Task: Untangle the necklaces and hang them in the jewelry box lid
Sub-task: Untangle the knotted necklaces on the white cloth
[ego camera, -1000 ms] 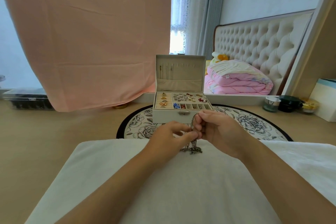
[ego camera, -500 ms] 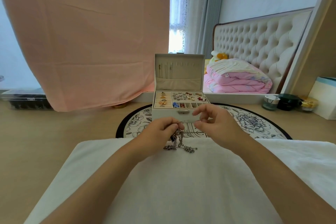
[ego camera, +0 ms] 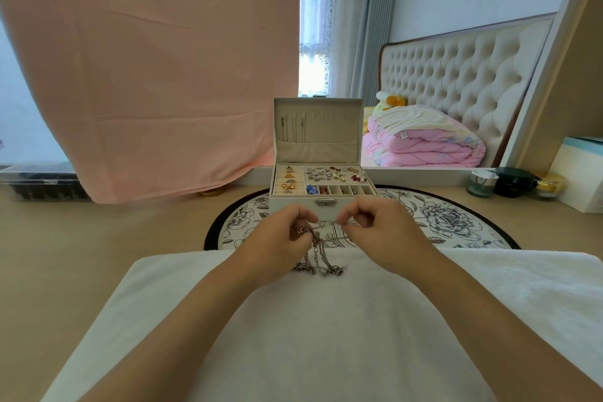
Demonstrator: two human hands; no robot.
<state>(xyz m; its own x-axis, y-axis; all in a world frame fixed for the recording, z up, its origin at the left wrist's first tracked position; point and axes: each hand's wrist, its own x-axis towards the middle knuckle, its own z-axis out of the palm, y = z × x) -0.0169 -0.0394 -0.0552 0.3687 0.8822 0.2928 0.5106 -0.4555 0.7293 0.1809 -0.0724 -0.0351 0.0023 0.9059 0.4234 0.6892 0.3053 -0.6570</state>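
Both hands are working up close over the white towel [ego camera: 326,352] on the tabletop [ego camera: 81,254]. The left hand [ego camera: 280,238] is curling in tight, its fingers [ego camera: 305,215] pinching the knotted part of the necklaces [ego camera: 318,254]. The right hand [ego camera: 378,232] is curling too, thumb and fingers [ego camera: 350,217] nipping a single thin strand, and that strand is running taut and nearly level across the small gap between the two hands. Below the left hand's fingers the rest of the tangle is hanging straight down in several silvery chains, and the bottom loops are resting on the far edge of the towel. Just beyond the knuckles the jewelry box [ego camera: 280,201] is sitting on a round flower-printed mat [ego camera: 456,222]. Its lid [ego camera: 339,127] is standing upright and open, and a few fine chains [ego camera: 293,127] are hanging inside at the lid's left, with bare hooks in a row to their right. The tray below is showing rings and small pieces in its compartments. The tangle is hanging nearer to the person than the box, apart from it, between the two wrists.
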